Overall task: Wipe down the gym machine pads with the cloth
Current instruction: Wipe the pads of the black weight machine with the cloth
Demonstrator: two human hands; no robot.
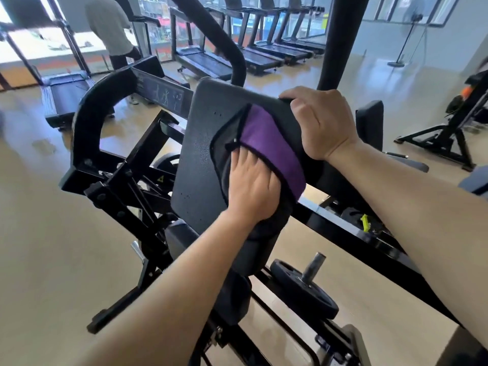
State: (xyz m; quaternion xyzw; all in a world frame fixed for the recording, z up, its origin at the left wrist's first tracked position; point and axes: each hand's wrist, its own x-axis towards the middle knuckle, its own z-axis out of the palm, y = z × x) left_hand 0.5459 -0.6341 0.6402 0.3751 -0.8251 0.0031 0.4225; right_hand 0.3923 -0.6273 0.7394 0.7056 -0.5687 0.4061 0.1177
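A black back pad [198,154] stands tilted at the centre of a black machine, its hard rear panel facing me. Draped over the pad's right edge is a purple and grey cloth [266,136]. My left hand [250,186] lies flat on the cloth's grey part, pressing it against the pad. My right hand [319,122] grips the pad's top right corner, fingers curled over the edge. Below sits a black seat pad [261,247], partly hidden by my left forearm.
The black steel frame [121,186] spreads left and below. A weight plate on a peg [303,289] lies low right. Treadmills [200,62] line the windows behind, with a person [111,30] on the leftmost one. Another machine [449,138] stands at right, a floor fan [406,40] beyond.
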